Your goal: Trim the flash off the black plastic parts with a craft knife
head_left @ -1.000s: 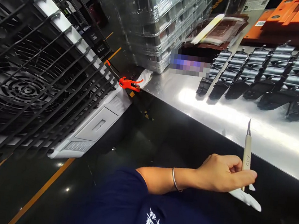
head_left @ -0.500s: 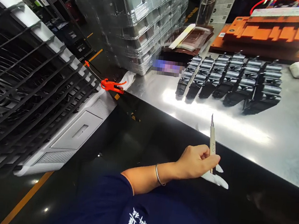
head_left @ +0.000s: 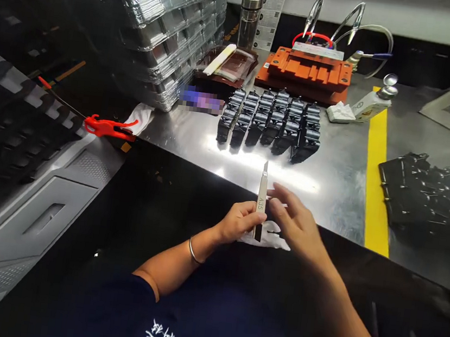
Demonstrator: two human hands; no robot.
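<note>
My left hand is closed round a slim pale tool with a pointed tip, held upright just in front of the steel bench edge. A white cloth hangs beneath it, pinched in the same hand. My right hand is beside the tool on its right, fingers spread and close to the handle; I cannot tell whether they touch it. Beyond the tool, several black parts with silver rollers stand in rows on the steel bench.
A tall stack of clear plastic trays fills the back left. An orange fixture, a steel flask and a dispenser bottle stand at the back. A yellow stripe and a black tray lie right. An orange clamp sits left.
The view swung right from the fan grille to the bench. My left hand kept the tool and cloth. My right hand has come into view beside the tool.
</note>
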